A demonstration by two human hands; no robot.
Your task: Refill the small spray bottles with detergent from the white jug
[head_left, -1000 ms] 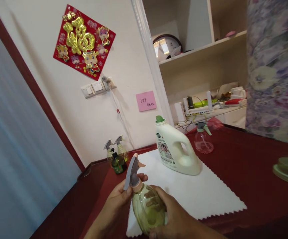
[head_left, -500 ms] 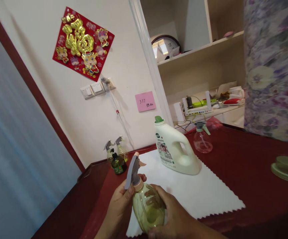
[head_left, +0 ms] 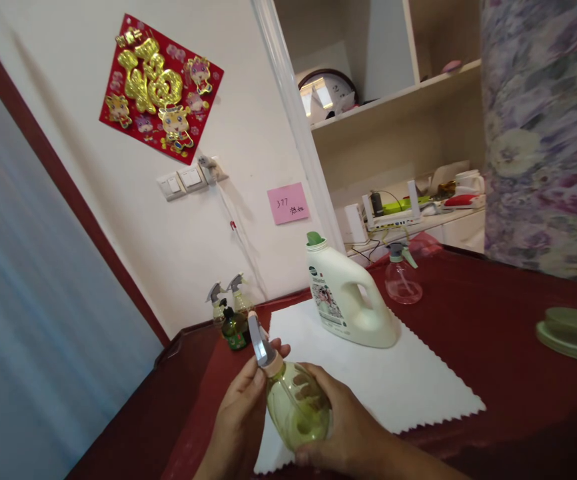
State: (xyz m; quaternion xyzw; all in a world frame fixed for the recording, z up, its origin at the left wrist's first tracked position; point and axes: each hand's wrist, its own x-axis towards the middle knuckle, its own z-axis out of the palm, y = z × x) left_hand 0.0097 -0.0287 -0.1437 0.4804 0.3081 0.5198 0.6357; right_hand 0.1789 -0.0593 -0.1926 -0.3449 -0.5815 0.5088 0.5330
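Both hands hold a rounded plastic spray bottle (head_left: 297, 408) low over the near edge of a white sheet with a zigzag-cut border (head_left: 408, 393). The bottle is pale yellow-green and see-through, tilted with its grey trigger head (head_left: 258, 340) pointing up and away, above a beige collar. The left hand (head_left: 238, 417) closes around the neck, while the right hand (head_left: 343, 423) wraps the bulging body from the side, its fingers showing blurred through the plastic.

On the sheet stands a cream detergent jug (head_left: 346, 303) with a green cap and a moulded handle; its label shows a green round logo and a picture, but the writing is too small to read. Beyond it, on a dark red tablecloth (head_left: 473, 313), stands a clear spray bottle (head_left: 402, 281).

Two small spray bottles (head_left: 228, 300) and a dark green pump bottle (head_left: 233, 330) sit near the wall. Above them is a pink sticky note (head_left: 288, 203) reading 377 and two handwritten Chinese characters, and a red poster (head_left: 161, 87) with a gold 福 and cartoon figures
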